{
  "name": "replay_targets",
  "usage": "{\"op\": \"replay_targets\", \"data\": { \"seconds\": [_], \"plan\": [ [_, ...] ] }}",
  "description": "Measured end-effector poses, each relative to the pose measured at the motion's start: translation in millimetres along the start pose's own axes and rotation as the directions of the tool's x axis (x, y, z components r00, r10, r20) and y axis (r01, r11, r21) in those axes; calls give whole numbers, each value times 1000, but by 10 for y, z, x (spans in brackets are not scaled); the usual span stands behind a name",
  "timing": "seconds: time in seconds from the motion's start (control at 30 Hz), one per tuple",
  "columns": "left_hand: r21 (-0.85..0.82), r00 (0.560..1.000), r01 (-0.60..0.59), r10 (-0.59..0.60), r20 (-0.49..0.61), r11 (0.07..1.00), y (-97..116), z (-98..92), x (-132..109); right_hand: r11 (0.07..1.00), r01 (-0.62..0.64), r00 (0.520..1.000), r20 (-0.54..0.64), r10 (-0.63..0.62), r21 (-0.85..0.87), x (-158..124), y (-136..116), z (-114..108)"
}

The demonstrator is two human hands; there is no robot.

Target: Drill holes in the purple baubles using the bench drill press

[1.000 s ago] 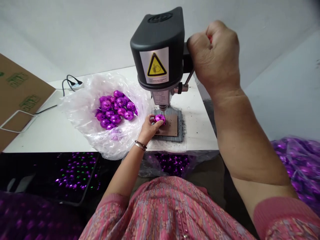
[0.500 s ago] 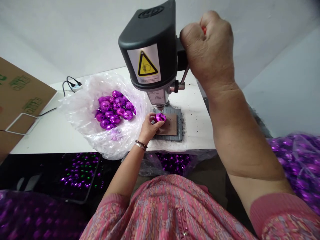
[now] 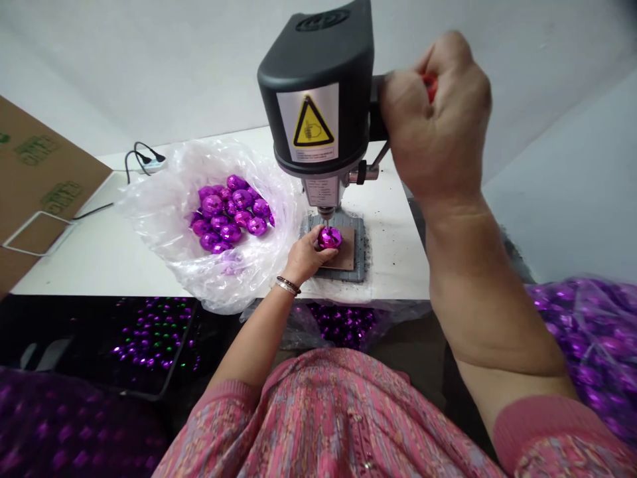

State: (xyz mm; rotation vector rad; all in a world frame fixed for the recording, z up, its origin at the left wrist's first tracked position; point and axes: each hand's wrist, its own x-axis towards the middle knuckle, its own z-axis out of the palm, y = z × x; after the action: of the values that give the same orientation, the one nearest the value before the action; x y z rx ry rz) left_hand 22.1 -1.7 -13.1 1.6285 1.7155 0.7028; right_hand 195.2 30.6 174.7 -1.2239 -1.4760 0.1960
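Note:
My left hand (image 3: pixel 307 255) pinches a shiny purple faceted ball (image 3: pixel 329 238) between thumb and fingers. The ball rests on a brown board (image 3: pixel 344 255) on the grey base (image 3: pixel 359 269) of a small drill press (image 3: pixel 318 86). Directly above the ball is the thin drill bit (image 3: pixel 328 224); whether it has entered the ball I cannot tell. Up at the right of the machine's dark housing, my right hand (image 3: pixel 440 116) is wrapped round the drill press lever (image 3: pixel 382 154). A bit of red shows between its fingers.
Left of the press, a clear plastic bag (image 3: pixel 159 226) lies open with many purple balls (image 3: pixel 231 212). A cardboard box (image 3: pixel 44 179) stands at far left, near black cables (image 3: pixel 142 159). Dark shavings surround the base. More purple balls fill a bag (image 3: pixel 592 332) at right.
The view has shifted, so the press and both hands sit farther right. My right hand is lower against the machine's housing. My left hand still holds the ball under the bit.

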Motion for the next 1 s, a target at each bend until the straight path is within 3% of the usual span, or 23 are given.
{"op": "replay_targets", "data": {
  "seconds": [0.13,0.3,0.4,0.53,0.8,0.9,1.0],
  "plan": [
    [9,1000,-14,14,1,1000,7,4,-8,968,251,967,-53,-249,17,-334,112,-67],
    [23,999,-38,38,-10,999,25,-11,-25,903,382,915,-55,-399,-194,-674,252,-99],
    [-27,999,-39,39,-8,999,2,3,-19,868,387,911,-19,-413,-311,-794,311,-100],
    [-64,999,-45,44,-16,997,-56,35,4,865,330,941,60,-332,-378,-900,361,-89],
    [-62,996,-85,85,-3,994,-106,46,23,876,298,948,6,-320,-378,-1044,494,-13],
    [-65,996,-87,88,11,994,-93,28,13,862,328,931,-25,-365,-385,-1078,541,18],
    [-84,996,-89,90,17,993,-95,23,11,822,426,866,-91,-491,-378,-1101,572,57]
  ]
}}
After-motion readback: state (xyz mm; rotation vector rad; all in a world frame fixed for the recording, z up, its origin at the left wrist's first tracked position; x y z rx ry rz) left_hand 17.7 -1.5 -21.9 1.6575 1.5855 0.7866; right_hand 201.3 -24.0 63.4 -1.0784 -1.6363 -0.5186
